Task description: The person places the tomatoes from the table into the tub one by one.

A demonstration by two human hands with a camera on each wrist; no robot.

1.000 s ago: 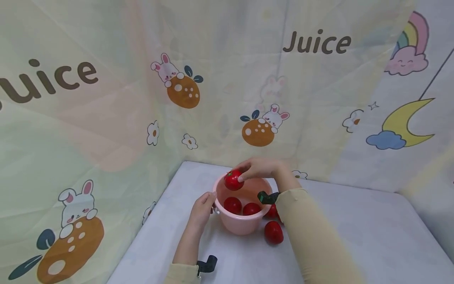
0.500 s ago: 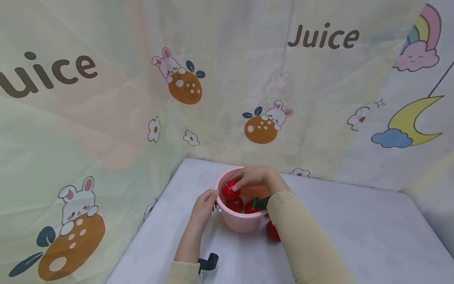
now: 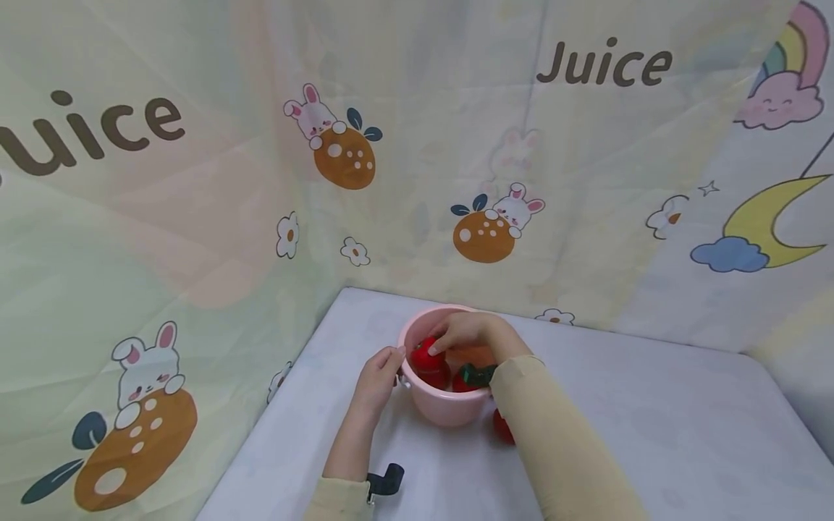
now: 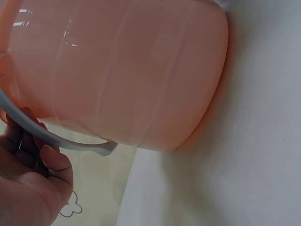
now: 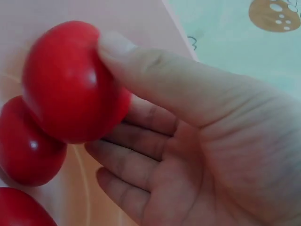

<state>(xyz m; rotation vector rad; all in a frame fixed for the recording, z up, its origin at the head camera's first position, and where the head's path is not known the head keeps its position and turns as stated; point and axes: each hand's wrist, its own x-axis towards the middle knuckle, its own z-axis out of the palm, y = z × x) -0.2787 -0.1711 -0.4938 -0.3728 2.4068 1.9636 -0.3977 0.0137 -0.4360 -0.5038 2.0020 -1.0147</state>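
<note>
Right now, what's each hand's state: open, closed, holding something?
Left hand: closed, holding the pink bucket at its rim.
Right hand: closed, holding a red tomato inside the bucket.

Two hands, one left hand and one right hand, with two sleeves and two black wrist devices; one table, one pink bucket with one pale handle, and at least four red tomatoes, three inside the bucket and one beside it; printed on the cloth, two words, three bold rabbits and one faint one, three spotted brown fruits, five flowers, one moon, one rainbow, two clouds, one star
</note>
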